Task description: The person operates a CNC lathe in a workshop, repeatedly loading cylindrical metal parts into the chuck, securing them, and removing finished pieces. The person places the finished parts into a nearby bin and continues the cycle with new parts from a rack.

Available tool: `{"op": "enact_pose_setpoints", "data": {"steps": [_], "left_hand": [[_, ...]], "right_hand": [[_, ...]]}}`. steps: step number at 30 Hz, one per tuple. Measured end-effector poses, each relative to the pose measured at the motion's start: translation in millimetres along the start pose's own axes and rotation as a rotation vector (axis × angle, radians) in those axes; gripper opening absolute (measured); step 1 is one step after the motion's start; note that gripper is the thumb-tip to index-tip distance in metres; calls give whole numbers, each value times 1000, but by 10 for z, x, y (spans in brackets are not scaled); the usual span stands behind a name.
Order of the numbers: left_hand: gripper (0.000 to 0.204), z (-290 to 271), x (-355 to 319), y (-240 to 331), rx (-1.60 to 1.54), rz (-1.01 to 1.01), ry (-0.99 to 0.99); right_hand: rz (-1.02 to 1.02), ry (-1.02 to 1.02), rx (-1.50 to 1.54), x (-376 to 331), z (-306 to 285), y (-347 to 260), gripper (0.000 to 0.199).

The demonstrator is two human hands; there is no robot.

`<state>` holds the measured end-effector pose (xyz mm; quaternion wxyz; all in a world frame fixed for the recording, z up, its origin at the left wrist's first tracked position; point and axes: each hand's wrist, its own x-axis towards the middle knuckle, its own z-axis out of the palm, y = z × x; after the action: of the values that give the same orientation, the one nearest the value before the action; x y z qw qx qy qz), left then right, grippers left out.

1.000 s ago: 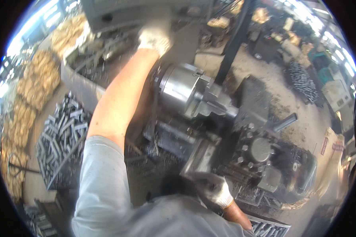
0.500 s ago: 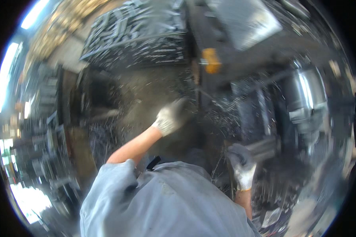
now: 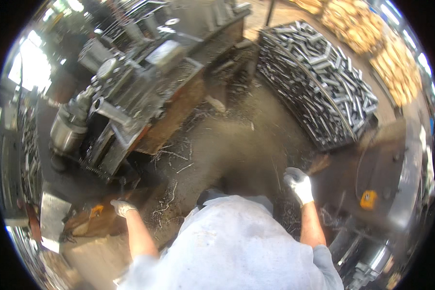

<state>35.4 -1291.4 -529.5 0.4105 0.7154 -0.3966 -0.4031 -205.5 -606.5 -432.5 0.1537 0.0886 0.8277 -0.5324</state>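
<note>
Both of my hands wear white work gloves, the right one with dark grey fingers, and hang apart at either side of my body. My left hand is at the lower left, near the floor and a brownish surface; its fingers are blurred, and I cannot make out anything in it. My right hand is in front of my right side, its fingers curled in, with nothing seen sticking out of it. Ahead to its right stands a large bin heaped with short metal tubes.
A machine bench with metal parts stands at the left. At the right is a dark machine with a yellow part. Metal shavings litter the floor. Tan bundles lie beyond the bin.
My view has swung left, so the tube bin now sits to the right and the left bench shows. My left arm has moved from in front of me out to the left.
</note>
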Motion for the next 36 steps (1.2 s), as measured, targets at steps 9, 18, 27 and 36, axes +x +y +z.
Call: {"op": "enact_pose_setpoints", "data": {"steps": [9, 18, 27, 36], "left_hand": [[67, -617, 93, 465, 153, 151, 388], [71, -864, 844, -150, 384, 345, 475], [64, -934, 626, -905, -576, -62, 243], [51, -277, -2566, -2103, 852, -313, -447]], "right_hand": [[-157, -216, -321, 1454, 867, -617, 36], [-657, -235, -431, 3504, 1413, -1954, 33], [-1030, -79, -345, 4870, 1902, -4164, 27], [-1306, -882, -449, 3013, 4676, -5934, 57]]}}
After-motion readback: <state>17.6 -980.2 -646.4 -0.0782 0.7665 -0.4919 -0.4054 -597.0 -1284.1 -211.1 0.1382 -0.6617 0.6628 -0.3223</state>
